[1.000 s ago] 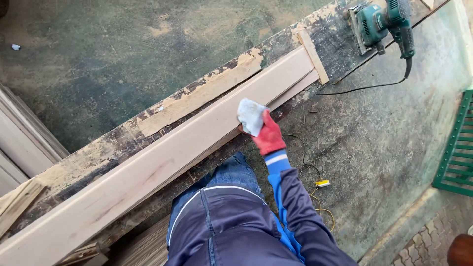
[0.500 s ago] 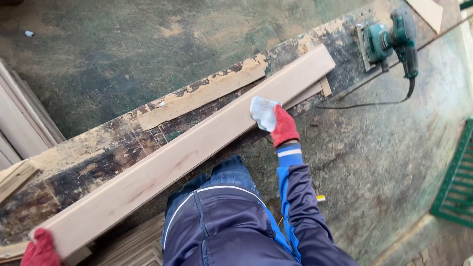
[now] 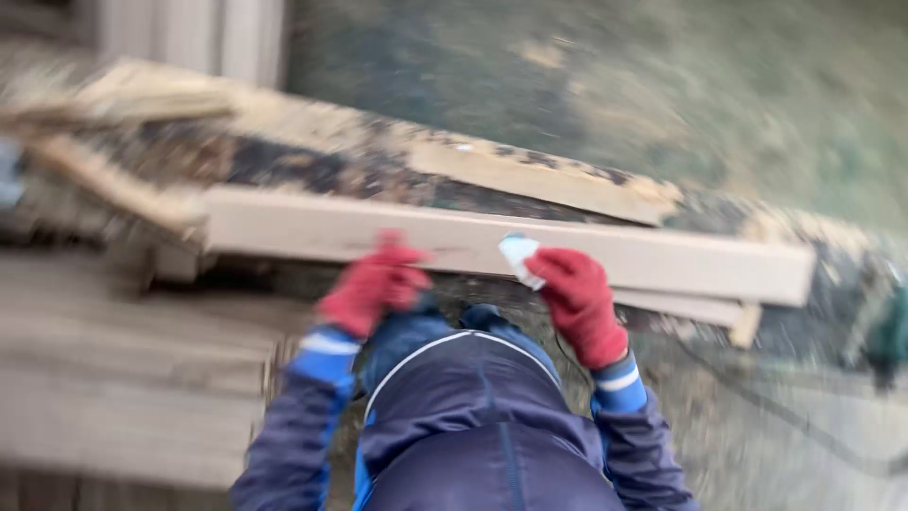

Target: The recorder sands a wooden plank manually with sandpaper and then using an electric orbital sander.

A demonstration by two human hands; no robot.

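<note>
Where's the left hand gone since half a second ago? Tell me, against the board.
Yes. The left hand has moved from the long board's far left end inward to its near edge, close beside the right hand.

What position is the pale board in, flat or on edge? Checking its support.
Flat: the pale board lies broad face up across the worn bench.

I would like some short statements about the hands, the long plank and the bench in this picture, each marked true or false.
1. Both hands wear red gloves. True: the left hand and the right hand are both in red.
2. The right hand holds a small pale pad against the long pale plank. True.
3. The left hand is raised high above the plank, far from it. False: it is at the plank's near edge.
4. The plank stands upright against a wall. False: it lies flat along the stained workbench.
5. The sleeves are bright yellow. False: they are dark blue with lighter blue cuffs.
</note>
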